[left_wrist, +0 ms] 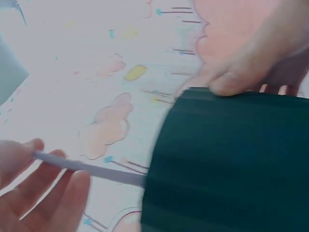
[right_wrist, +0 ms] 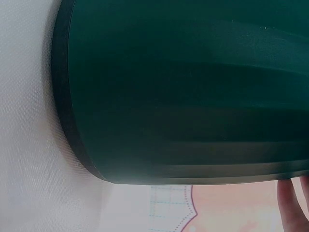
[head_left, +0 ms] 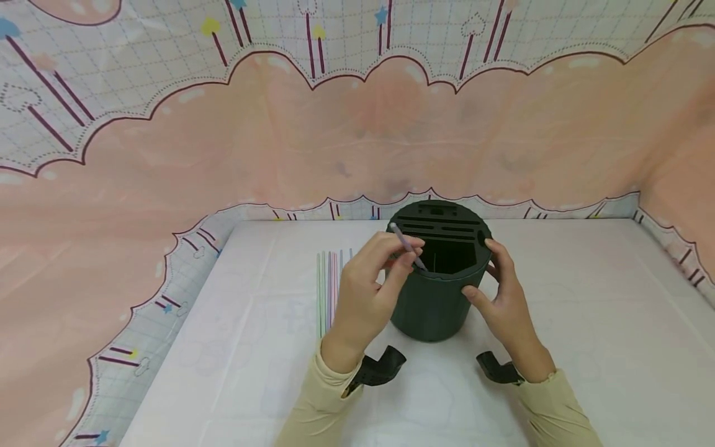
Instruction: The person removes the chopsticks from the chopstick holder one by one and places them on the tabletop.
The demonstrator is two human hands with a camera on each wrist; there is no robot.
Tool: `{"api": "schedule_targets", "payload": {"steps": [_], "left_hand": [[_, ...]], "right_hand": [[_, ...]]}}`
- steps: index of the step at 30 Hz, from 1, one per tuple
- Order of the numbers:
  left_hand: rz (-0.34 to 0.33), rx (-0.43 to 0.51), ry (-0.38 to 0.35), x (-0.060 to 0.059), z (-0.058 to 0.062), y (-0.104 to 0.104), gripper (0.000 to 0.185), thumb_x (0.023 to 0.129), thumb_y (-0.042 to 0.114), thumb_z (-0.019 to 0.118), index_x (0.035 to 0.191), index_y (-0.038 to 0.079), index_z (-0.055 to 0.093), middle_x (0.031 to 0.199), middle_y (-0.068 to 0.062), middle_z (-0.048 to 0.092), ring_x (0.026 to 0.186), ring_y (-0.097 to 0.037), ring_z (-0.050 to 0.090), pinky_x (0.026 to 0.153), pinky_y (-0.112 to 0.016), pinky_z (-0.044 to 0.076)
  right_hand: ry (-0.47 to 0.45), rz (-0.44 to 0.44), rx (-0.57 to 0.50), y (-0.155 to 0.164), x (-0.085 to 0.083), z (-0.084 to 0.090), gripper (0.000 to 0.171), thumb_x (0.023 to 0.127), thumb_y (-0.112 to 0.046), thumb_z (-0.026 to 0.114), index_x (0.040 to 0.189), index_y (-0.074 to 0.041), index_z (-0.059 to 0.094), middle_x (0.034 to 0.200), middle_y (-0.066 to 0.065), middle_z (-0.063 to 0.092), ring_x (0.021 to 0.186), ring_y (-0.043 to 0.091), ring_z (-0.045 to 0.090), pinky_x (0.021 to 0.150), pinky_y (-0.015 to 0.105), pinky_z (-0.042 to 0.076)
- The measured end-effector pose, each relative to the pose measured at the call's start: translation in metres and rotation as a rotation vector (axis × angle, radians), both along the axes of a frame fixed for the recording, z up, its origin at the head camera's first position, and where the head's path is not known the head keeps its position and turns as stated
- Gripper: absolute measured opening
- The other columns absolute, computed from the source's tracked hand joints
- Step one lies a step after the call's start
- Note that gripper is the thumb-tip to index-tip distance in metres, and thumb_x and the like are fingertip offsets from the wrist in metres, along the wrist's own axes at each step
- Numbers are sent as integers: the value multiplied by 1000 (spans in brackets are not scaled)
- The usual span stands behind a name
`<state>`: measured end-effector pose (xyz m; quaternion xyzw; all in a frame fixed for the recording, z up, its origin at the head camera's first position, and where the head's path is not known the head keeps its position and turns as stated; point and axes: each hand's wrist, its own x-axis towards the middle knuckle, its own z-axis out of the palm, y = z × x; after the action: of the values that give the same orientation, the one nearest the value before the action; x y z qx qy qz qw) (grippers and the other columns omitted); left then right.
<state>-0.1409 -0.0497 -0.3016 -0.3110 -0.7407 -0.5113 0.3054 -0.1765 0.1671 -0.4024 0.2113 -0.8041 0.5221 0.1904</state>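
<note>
A dark green round container (head_left: pixel 432 313) stands upright on the white table, its slotted lid (head_left: pixel 441 214) having a large opening at the near side. My left hand (head_left: pixel 365 285) pinches a pale purple straw (head_left: pixel 403 239) between thumb and fingers. The straw slants down, its lower end at the near rim of the opening. In the left wrist view, the far end of the straw (left_wrist: pixel 111 174) meets the container's edge. My right hand (head_left: pixel 508 310) holds the container's right side, thumb in front and fingers at the rim. The right wrist view is mostly filled by the container's side (right_wrist: pixel 193 96).
Several thin straws (head_left: pixel 324 292) in green, purple, pink and blue lie side by side on the table, left of the container and partly hidden by my left hand. A patterned pink and white cloth (head_left: pixel 357 143) hangs behind the white table (head_left: pixel 586 310).
</note>
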Motion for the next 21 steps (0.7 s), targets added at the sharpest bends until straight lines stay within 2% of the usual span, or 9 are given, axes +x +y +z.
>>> {"api": "schedule_targets", "payload": {"steps": [3,6,10,15,21], "left_hand": [[4,141,10,4,7,-7,15,88,1,53,101,0,59,95,-8,61,81,-15,59,70,-28,51],[-28,306,3,10,16,-14,16,87,-5,50,102,-6,56,92,-15,59,84,-23,59,73,-36,50],[-50,459,-5,18,27,-25,17,89,-4,48,103,-12,52,90,-21,57,84,-29,58,76,-43,48],[11,535,20,25,34,-40,17,90,-1,47,102,-13,51,89,-20,57,82,-30,58,74,-43,49],[5,592,21,26,36,-54,16,89,-3,48,100,-13,52,85,-20,57,78,-31,58,70,-41,51]], "right_hand": [[4,1,1,0,0,0,76,78,-28,69,139,-22,24,141,-3,29,128,18,27,96,54,29],[-2,-1,1,0,0,1,76,78,-28,69,139,-23,24,141,-4,29,128,17,27,97,52,29],[4,-2,4,-1,0,2,77,77,-26,70,139,-22,24,141,-2,30,128,18,27,97,52,29],[26,3,0,-4,3,8,76,77,-23,70,138,-16,25,139,3,32,127,15,29,95,54,30],[31,8,-20,-13,17,29,69,82,-20,65,136,-4,25,136,17,32,124,5,29,92,59,28]]}}
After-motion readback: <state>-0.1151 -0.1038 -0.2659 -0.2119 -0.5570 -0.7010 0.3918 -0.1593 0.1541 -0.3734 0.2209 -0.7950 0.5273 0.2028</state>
